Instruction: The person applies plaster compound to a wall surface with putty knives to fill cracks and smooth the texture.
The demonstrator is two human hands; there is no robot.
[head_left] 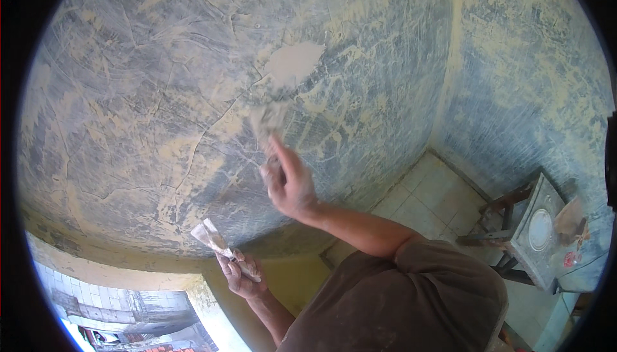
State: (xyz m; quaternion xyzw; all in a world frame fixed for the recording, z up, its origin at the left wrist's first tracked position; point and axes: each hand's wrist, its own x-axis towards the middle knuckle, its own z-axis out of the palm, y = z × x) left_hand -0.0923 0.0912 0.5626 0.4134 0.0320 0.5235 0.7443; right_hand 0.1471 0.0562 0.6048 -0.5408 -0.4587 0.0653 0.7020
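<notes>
My right hand [292, 185] is raised against the scraped grey-blue wall [193, 43], its fingers wrapped round a putty knife [268, 117]. That knife's wide blade is smeared by motion and lies at the wall surface. Just above it is a patch of smooth pale filler [294, 63], with a thin crack running down to the left of it. Lower and to the left, my left hand [241, 275] grips a second putty knife [211, 235], whose blade is coated in whitish filler and points up and left, seemingly apart from the wall.
A worn wooden stool [514, 236] stands at the right on the tiled floor [421, 201], bearing a round pale lid [541, 230] and a brownish crumpled piece [570, 217]. The wall meets another in a corner [443, 114]. At lower left, an opening [128, 307] shows tiles beyond.
</notes>
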